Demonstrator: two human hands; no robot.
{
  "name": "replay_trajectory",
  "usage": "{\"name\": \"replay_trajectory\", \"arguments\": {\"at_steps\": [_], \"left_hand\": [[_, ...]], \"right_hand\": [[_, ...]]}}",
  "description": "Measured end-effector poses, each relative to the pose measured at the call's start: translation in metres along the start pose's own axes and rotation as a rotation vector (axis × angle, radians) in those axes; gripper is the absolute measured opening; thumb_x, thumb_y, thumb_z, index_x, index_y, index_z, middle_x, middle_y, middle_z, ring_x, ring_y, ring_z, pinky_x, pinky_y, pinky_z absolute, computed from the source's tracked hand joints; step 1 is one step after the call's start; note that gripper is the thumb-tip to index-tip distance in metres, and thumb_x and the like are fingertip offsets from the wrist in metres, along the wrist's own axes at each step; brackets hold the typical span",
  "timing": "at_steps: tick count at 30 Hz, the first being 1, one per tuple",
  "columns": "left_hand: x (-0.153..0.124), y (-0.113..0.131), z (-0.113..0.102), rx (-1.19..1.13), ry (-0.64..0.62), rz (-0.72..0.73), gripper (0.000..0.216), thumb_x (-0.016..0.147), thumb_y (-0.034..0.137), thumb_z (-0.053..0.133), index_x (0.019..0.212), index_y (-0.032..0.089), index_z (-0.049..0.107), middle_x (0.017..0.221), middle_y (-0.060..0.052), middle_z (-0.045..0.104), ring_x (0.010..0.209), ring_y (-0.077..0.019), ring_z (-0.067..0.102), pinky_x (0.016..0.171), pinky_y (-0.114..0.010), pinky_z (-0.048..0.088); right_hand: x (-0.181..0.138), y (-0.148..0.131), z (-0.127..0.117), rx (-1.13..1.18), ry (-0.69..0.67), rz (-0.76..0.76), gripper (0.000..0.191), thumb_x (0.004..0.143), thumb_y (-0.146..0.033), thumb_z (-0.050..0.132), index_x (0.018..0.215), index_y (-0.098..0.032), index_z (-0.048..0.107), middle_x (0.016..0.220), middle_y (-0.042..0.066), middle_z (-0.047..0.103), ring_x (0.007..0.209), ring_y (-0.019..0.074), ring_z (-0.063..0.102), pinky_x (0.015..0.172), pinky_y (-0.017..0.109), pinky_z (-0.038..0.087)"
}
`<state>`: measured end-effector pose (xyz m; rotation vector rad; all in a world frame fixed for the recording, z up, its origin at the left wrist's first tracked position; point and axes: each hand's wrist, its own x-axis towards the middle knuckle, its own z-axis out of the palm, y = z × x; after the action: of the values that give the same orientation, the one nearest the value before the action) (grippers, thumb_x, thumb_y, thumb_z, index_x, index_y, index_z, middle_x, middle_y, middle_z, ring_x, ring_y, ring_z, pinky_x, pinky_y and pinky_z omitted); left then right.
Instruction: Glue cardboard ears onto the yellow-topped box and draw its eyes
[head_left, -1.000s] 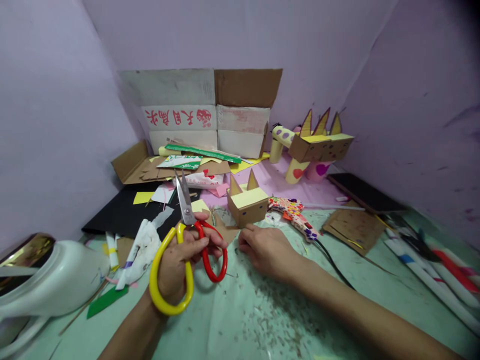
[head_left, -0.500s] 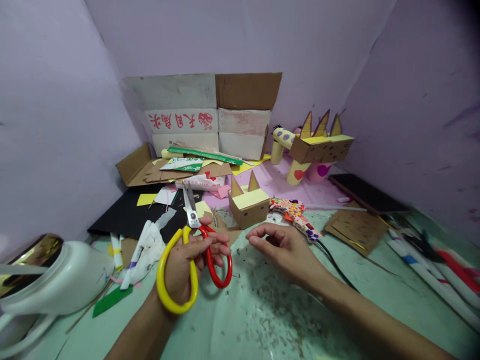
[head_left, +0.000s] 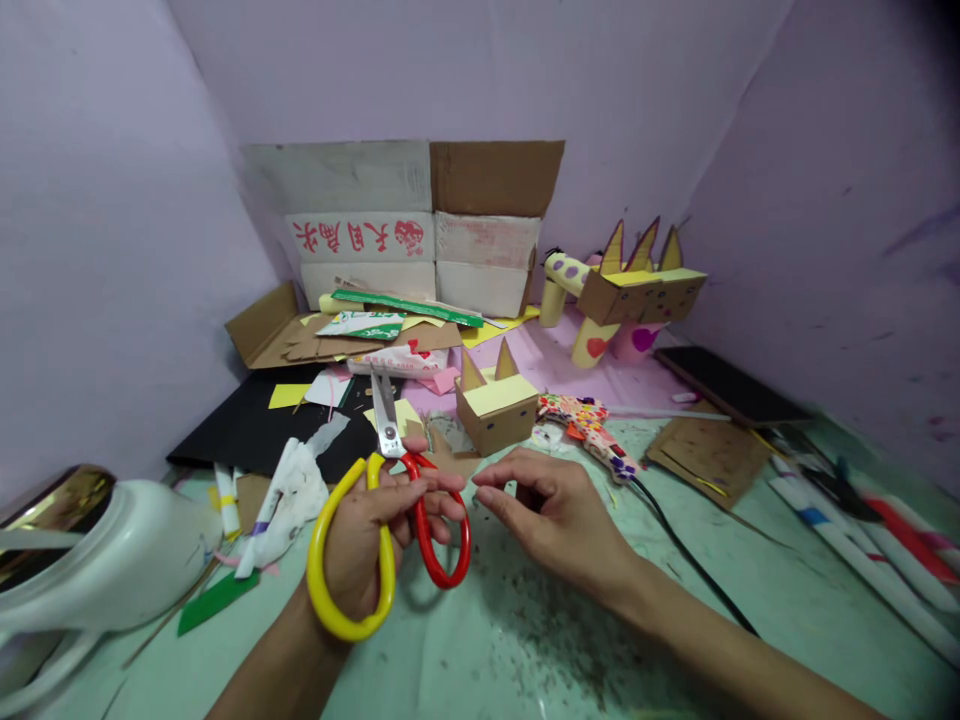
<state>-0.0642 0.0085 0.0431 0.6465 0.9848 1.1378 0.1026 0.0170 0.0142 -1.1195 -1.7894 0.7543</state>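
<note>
Scissors (head_left: 389,440) with one yellow and one red handle lie across my left hand (head_left: 367,510), which is closed on them. The blades point up and away, slightly parted. Close by on the right is my right hand (head_left: 555,510), thumb and forefinger drawn together in a pinch beside the left fingertips. Whatever may be in that pinch is too small to make out. Just beyond both hands stands a small cardboard box (head_left: 499,425) with a pale yellow top and two pointed cardboard ears. To its right lies a flower-patterned glue gun (head_left: 585,430) with a black cord.
A white kettle (head_left: 157,550) stands at the left. Behind are an opened carton (head_left: 360,240), cardboard scraps and packets. A cardboard figure with spikes (head_left: 641,295) stands at the back right. Markers (head_left: 847,540) lie at the right. Dark bits are scattered on the green tabletop (head_left: 450,660).
My right hand has shifted a little left and down, nearer my left fingers. The scissors have moved slightly lower, still in my left hand.
</note>
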Motion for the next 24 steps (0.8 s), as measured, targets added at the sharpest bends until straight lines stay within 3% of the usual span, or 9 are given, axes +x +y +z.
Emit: {"name": "replay_trajectory", "arguments": {"at_steps": [4,8,11,14,18,24], "left_hand": [[0.001,-0.003,-0.005,0.079,0.037,0.101,0.051,0.062,0.014,0.067,0.108,0.017,0.045,0.069,-0.003,0.068,0.051,-0.0149,0.062,0.045,-0.021,0.048],[0.005,-0.004,-0.012,0.122,0.072,0.239,0.054,0.061,0.012,0.072,0.108,0.017,0.045,0.066,0.001,0.064,0.055,-0.0132,0.059,0.047,-0.021,0.048],[0.006,-0.004,-0.012,0.152,0.068,0.291,0.052,0.061,0.011,0.071,0.105,0.019,0.045,0.06,0.006,0.057,0.048,-0.0097,0.052,0.045,-0.02,0.045],[0.003,-0.003,-0.009,0.15,0.093,0.275,0.044,0.062,0.01,0.068,0.099,0.019,0.045,0.056,0.007,0.055,0.048,-0.0105,0.053,0.044,-0.019,0.044],[-0.001,-0.005,-0.006,0.217,0.122,0.28,0.034,0.066,0.014,0.065,0.094,0.02,0.046,0.055,0.005,0.058,0.048,-0.0122,0.056,0.043,-0.02,0.046],[-0.002,-0.002,-0.008,0.235,0.202,0.269,0.031,0.068,0.022,0.064,0.093,0.02,0.046,0.053,0.006,0.056,0.042,-0.0102,0.05,0.035,-0.018,0.041]], "right_hand": [[0.001,0.008,-0.002,-0.157,0.055,0.012,0.014,0.077,-0.023,0.06,0.065,-0.018,0.057,0.06,0.0,0.058,0.049,0.0107,0.048,0.048,0.023,0.035],[0.003,0.02,-0.008,-0.242,0.034,0.036,0.014,0.079,-0.02,0.052,0.065,-0.019,0.05,0.057,-0.001,0.055,0.051,0.0126,0.049,0.049,0.024,0.035],[0.005,0.022,-0.008,-0.301,-0.049,0.094,0.012,0.081,-0.025,0.053,0.07,-0.019,0.055,0.056,-0.001,0.057,0.049,0.013,0.05,0.05,0.024,0.035],[0.009,0.02,-0.005,-0.442,-0.175,0.087,0.012,0.082,-0.023,0.054,0.081,-0.02,0.066,0.069,0.002,0.067,0.062,0.0161,0.059,0.057,0.026,0.038],[0.015,0.015,-0.004,-0.633,-0.312,0.041,0.018,0.081,-0.02,0.054,0.085,-0.023,0.072,0.084,0.004,0.069,0.075,0.0185,0.062,0.059,0.026,0.037],[0.014,0.014,-0.005,-0.714,-0.401,0.046,0.02,0.083,-0.021,0.054,0.086,-0.024,0.073,0.087,0.003,0.069,0.079,0.0182,0.063,0.06,0.027,0.035]]}}
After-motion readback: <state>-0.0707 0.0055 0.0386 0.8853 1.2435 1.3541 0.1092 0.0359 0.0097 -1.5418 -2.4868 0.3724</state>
